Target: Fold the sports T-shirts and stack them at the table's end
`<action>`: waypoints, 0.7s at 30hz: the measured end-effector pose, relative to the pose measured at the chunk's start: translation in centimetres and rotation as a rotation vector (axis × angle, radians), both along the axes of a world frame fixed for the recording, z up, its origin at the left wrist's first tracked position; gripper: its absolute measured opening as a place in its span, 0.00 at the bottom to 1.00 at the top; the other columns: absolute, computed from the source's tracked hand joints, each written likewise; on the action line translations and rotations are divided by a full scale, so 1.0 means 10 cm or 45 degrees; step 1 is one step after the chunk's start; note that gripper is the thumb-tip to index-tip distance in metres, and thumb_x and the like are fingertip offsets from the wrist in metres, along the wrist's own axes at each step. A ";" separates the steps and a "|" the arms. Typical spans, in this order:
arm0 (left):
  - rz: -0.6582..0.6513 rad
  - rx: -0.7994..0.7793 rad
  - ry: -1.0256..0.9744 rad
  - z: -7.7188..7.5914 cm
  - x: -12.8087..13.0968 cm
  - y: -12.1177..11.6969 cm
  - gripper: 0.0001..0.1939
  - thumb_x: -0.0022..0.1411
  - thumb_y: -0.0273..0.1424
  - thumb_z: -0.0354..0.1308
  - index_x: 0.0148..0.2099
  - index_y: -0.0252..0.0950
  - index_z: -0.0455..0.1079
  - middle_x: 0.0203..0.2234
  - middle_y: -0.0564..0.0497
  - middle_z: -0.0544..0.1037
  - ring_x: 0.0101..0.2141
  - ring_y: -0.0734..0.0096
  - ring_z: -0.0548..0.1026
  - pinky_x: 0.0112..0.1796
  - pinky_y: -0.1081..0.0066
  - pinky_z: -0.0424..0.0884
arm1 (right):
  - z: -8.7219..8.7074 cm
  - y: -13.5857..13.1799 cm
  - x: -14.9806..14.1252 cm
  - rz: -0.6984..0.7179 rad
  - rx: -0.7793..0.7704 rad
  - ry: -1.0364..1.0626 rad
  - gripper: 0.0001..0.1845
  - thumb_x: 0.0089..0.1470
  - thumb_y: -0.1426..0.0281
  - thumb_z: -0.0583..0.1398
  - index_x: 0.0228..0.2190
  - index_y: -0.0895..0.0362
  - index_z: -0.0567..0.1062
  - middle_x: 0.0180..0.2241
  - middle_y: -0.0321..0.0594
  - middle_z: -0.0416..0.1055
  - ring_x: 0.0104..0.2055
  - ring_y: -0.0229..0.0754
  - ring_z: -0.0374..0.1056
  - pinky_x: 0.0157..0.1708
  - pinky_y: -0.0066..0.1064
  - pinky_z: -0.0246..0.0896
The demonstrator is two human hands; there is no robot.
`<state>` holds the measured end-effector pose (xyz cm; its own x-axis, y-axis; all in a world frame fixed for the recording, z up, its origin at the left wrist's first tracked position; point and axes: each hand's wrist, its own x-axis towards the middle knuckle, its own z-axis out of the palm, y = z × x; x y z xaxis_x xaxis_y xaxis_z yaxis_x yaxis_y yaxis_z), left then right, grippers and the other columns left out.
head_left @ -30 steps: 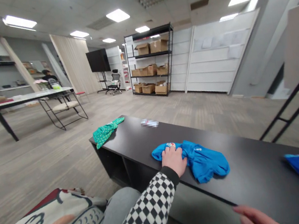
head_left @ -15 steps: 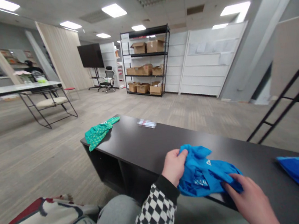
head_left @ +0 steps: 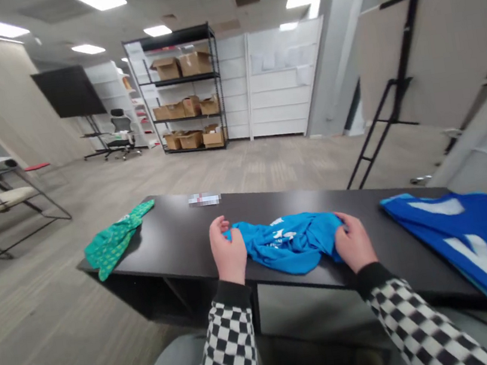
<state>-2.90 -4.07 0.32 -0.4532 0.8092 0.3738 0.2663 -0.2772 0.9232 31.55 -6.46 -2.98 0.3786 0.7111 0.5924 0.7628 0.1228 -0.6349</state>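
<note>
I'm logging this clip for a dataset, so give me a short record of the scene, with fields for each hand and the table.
left hand: left hand, touching the left end of the blue garment
right hand: right hand, on its right end
surface: black table
also on table: green cloth, blue printed cloth, blurred item

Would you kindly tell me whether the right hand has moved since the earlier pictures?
Yes: the right hand has moved from the black table's near edge inward, onto the light blue cloth.
</note>
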 end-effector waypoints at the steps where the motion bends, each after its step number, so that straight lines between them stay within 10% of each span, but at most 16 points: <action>1: -0.208 -0.017 0.116 -0.03 0.09 -0.02 0.21 0.69 0.28 0.59 0.63 0.38 0.73 0.52 0.42 0.82 0.52 0.60 0.81 0.56 0.61 0.76 | -0.03 -0.01 -0.02 0.013 0.053 -0.012 0.25 0.60 0.61 0.55 0.52 0.57 0.82 0.55 0.59 0.80 0.61 0.60 0.74 0.66 0.56 0.68; 4: -0.695 -0.132 0.588 -0.14 0.39 -0.12 0.18 0.71 0.31 0.63 0.60 0.40 0.79 0.53 0.42 0.85 0.55 0.53 0.82 0.60 0.56 0.74 | -0.06 -0.05 -0.05 0.081 0.108 0.028 0.24 0.61 0.63 0.57 0.53 0.56 0.82 0.60 0.59 0.77 0.66 0.60 0.71 0.72 0.57 0.63; 11: -0.720 -0.402 1.061 -0.02 0.48 -0.23 0.05 0.73 0.35 0.64 0.44 0.43 0.80 0.44 0.48 0.87 0.50 0.52 0.84 0.54 0.59 0.71 | -0.04 -0.08 0.07 0.082 0.127 0.723 0.14 0.55 0.59 0.62 0.40 0.52 0.83 0.43 0.45 0.84 0.50 0.54 0.78 0.59 0.51 0.75; 15: -0.536 -0.344 0.791 0.08 0.15 -0.14 0.07 0.73 0.38 0.62 0.42 0.43 0.77 0.40 0.51 0.86 0.46 0.57 0.84 0.50 0.62 0.72 | -0.01 -0.15 0.25 0.137 0.322 1.527 0.22 0.45 0.58 0.73 0.42 0.50 0.80 0.33 0.36 0.82 0.36 0.48 0.78 0.40 0.40 0.78; 21: -0.101 -0.123 0.526 0.09 -0.08 -0.11 0.09 0.71 0.38 0.59 0.47 0.42 0.77 0.42 0.46 0.85 0.46 0.56 0.83 0.50 0.63 0.75 | 0.00 -0.24 0.37 0.185 0.261 1.684 0.21 0.42 0.65 0.72 0.42 0.53 0.83 0.33 0.37 0.82 0.35 0.47 0.77 0.38 0.39 0.78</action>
<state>-3.67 -5.21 1.22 -0.2166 0.8757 0.4315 0.6005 -0.2290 0.7661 35.27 -8.84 -3.00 0.6741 0.7364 -0.0565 -0.4312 0.3303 -0.8396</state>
